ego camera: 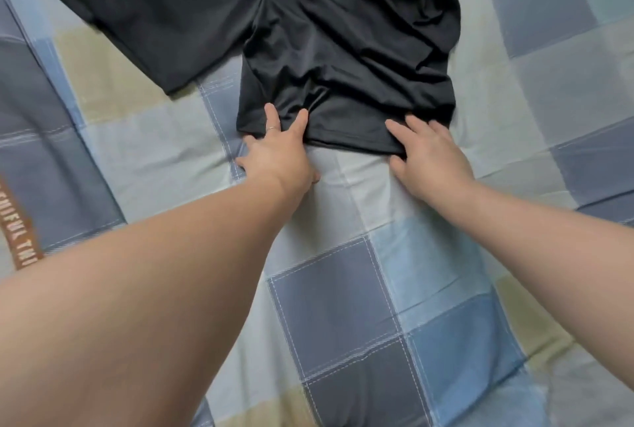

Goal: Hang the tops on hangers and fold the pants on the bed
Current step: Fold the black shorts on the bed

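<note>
Black pants [346,49] lie on the bed; one leg runs toward me and the other spreads to the upper left [164,8]. Both my hands are at the hem of the near leg. My left hand [278,152] rests on the hem's left corner, with two straight fingers on the fabric and the others on the sheet. My right hand [429,155] presses flat on the hem's right corner, fingers on the fabric and thumb just below the edge. The waist end runs out of view at the top.
A checked bed sheet [343,306] in blue, grey and beige covers the whole bed. A brown strip with white lettering [20,238] lies at the left edge. No hangers or tops are in sight.
</note>
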`<state>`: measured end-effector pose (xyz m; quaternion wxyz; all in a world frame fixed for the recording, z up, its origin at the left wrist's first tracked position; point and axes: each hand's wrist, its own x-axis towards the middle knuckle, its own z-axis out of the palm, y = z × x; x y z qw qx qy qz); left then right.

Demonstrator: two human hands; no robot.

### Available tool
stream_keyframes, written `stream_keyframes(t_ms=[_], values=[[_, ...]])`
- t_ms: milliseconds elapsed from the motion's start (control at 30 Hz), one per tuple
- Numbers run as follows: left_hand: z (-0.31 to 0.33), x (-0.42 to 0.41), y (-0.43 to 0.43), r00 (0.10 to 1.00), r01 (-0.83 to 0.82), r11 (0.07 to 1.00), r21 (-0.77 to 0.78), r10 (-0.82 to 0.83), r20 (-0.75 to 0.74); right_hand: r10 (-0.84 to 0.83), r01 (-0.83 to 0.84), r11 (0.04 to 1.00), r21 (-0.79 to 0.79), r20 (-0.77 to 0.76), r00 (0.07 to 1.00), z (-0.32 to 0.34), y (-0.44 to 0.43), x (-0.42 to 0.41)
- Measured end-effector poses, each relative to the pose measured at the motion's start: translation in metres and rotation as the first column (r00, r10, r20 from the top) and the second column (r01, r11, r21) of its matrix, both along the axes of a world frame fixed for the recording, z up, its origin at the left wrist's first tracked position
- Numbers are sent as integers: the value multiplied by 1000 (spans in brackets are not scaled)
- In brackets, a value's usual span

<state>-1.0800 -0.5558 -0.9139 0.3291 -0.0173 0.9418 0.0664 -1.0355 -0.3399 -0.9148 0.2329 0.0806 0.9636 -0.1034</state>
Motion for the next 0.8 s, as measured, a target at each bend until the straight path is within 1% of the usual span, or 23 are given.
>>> stream_keyframes(t_ms=[67, 133, 200, 267, 333, 367, 467, 533, 633, 667, 733, 767, 800], values=[[-1, -3, 0, 1000, 1, 1000, 12, -1, -20, -48, 50, 998, 24, -79, 996, -1, -6, -3], [-1, -4, 0, 998, 11, 1000, 26, -9, -66, -92, 96, 995, 36, -106, 990, 4, -6, -11], [-1, -4, 4, 996, -3, 999, 36, 6, -93, -138, 142, 989, 35, -92, 986, 12, -4, -17], [5, -5, 8, 993, -41, 998, 42, 46, -107, -125, 126, 992, 12, -60, 990, 25, -5, -9], [16, -2, 9, 987, -91, 994, 63, 98, -125, -79, 78, 996, -37, -40, 996, 42, -14, 14], [21, 4, 7, 984, -91, 993, 77, 101, -144, -64, 62, 996, -69, -37, 997, 48, -19, 31], [31, 47, -2, 976, 1, 995, 97, 20, -217, -92, 87, 986, -145, -24, 995, 71, -26, 84], [39, 97, -8, 985, 36, 994, 100, -19, -173, -134, 141, 976, -166, 49, 990, 87, -21, 121], [64, 186, -11, 997, 71, 994, 83, -69, -29, -137, 172, 968, -181, 193, 972, 115, -7, 184], [77, 214, -8, 997, 56, 994, 89, -60, 40, -128, 174, 965, -198, 224, 966, 127, -2, 207], [111, 264, 4, 979, -46, 991, 126, 20, 204, -126, 191, 955, -228, 273, 954, 154, 10, 251], [129, 284, 11, 962, -101, 983, 152, 58, 267, -136, 210, 948, -241, 289, 948, 168, 17, 271], [145, 301, 18, 953, -135, 974, 183, 76, 295, -154, 235, 937, -259, 295, 943, 182, 24, 290]])
